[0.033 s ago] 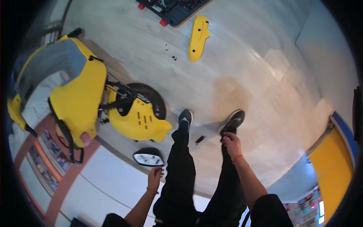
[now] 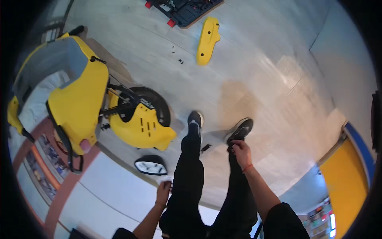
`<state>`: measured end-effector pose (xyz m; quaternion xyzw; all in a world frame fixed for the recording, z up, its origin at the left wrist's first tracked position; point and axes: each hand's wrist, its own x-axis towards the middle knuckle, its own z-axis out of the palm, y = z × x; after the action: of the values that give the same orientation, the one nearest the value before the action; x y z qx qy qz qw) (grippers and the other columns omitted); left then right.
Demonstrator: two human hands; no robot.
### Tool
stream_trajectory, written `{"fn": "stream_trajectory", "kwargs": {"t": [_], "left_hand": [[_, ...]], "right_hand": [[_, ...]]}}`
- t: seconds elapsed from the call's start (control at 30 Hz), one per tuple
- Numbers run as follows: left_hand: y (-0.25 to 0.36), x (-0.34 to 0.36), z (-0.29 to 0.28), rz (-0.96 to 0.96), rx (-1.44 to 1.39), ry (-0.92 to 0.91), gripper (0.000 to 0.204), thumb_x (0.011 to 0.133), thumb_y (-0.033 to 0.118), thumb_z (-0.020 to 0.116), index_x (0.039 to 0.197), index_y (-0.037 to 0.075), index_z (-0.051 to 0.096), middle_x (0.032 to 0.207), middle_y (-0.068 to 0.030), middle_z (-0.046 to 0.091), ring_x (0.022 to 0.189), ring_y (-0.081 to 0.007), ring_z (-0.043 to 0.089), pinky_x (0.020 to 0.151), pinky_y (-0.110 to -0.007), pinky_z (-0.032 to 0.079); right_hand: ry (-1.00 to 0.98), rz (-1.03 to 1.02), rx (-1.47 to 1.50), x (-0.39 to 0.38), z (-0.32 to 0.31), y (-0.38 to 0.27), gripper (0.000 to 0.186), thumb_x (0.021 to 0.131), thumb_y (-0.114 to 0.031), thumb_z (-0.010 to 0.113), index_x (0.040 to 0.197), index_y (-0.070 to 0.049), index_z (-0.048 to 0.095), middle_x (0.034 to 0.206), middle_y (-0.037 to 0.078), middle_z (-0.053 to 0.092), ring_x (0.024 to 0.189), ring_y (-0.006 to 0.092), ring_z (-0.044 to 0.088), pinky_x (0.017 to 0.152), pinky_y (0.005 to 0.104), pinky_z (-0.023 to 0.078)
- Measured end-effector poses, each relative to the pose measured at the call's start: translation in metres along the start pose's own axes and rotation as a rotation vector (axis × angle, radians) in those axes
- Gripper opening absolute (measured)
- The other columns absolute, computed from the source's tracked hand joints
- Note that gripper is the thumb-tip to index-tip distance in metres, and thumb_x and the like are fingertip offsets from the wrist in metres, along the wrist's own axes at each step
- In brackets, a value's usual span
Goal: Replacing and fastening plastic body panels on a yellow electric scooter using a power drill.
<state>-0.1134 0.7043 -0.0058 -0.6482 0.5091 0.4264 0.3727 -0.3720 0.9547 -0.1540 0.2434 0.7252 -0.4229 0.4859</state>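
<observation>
1. Floor (image 2: 254, 47) of pale planks was under the person, who wore dark trousers (image 2: 187, 175) and dark shoes (image 2: 240, 129).
2. Left hand was beside the left thigh (image 2: 162, 192), with its fingers bent and almost closed together. Some dark bits (image 2: 171, 185) showed at its fingertips, but I could not tell surely if they were held.
3. Right hand (image 2: 242, 154) was low at the right shin, just above the shoe, and its fingers were curled inward. Whether it pinched the trouser cloth or some small thing, I could not tell.
4. Rounded piece (image 2: 152, 165), with black rim and whitish inside, lay near the left hand, but apart from it.
5. Yellow vehicle (image 2: 79, 95) stood at the left. Its front wheel (image 2: 161, 105) was partly covered by a slotted yellow fender (image 2: 139, 131).
6. Small dark object (image 2: 205, 148) lay between the two legs.
7. Farther ahead, a long yellow panel (image 2: 205, 44) lay just beside a black case (image 2: 191, 16) with red parts. Tiny dark pieces (image 2: 181, 61) were scattered left of this panel.
</observation>
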Motion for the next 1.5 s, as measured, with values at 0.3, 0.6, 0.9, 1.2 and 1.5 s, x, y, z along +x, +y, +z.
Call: {"fn": "stream_trajectory", "kwargs": {"t": [0.3,0.6,0.9,1.2,1.5], "left_hand": [[0.076,-0.031,0.08,0.086,-0.038,0.012,0.028,0.091,0.018,0.049,0.111,0.0,0.054,0.1,-0.0172,0.061,0.095,-0.0271,0.06,0.083,-0.036,0.047],[0.164,-0.017,0.112,-0.077,-0.575,0.12,0.018,0.089,0.009,0.052,0.102,-0.002,0.057,0.104,-0.0122,0.061,0.097,-0.0218,0.058,0.085,-0.033,0.047],[0.228,-0.036,0.176,0.08,-0.211,0.128,0.03,0.083,0.008,0.061,0.112,0.005,0.06,0.111,-0.0131,0.06,0.106,-0.0318,0.051,0.094,-0.041,0.04],[0.237,-0.02,0.175,0.164,-0.103,0.159,0.021,0.077,0.007,0.065,0.098,0.005,0.064,0.098,-0.0126,0.064,0.093,-0.0326,0.057,0.086,-0.042,0.044],[0.213,-0.016,0.179,0.185,-0.147,0.139,0.019,0.077,0.006,0.064,0.096,0.006,0.065,0.096,-0.0123,0.064,0.093,-0.032,0.057,0.087,-0.043,0.044]], "right_hand": [[-0.149,-0.064,-0.498,0.097,-0.049,-0.087,0.02,0.09,-0.014,0.05,0.1,0.0,0.062,0.076,0.009,0.064,0.066,0.0143,0.06,0.062,0.0275,0.049],[-0.121,-0.44,-1.065,0.353,0.054,-0.162,0.038,0.084,-0.019,0.055,0.12,-0.005,0.053,0.116,0.021,0.056,0.103,0.0367,0.057,0.086,0.0424,0.048],[0.103,-0.617,-1.227,0.37,0.091,-0.194,0.064,0.078,-0.029,0.066,0.132,-0.004,0.042,0.117,0.023,0.051,0.106,0.0363,0.054,0.094,0.0445,0.043],[0.349,0.085,-0.226,0.392,0.193,-0.271,0.112,0.06,-0.047,0.081,0.14,0.003,0.019,0.129,0.022,0.039,0.119,0.0391,0.043,0.099,0.0419,0.039],[0.408,-0.051,-0.588,0.388,0.182,-0.259,0.116,0.062,-0.046,0.078,0.143,-0.001,0.008,0.133,0.023,0.032,0.123,0.0401,0.035,0.102,0.0448,0.034]]}}
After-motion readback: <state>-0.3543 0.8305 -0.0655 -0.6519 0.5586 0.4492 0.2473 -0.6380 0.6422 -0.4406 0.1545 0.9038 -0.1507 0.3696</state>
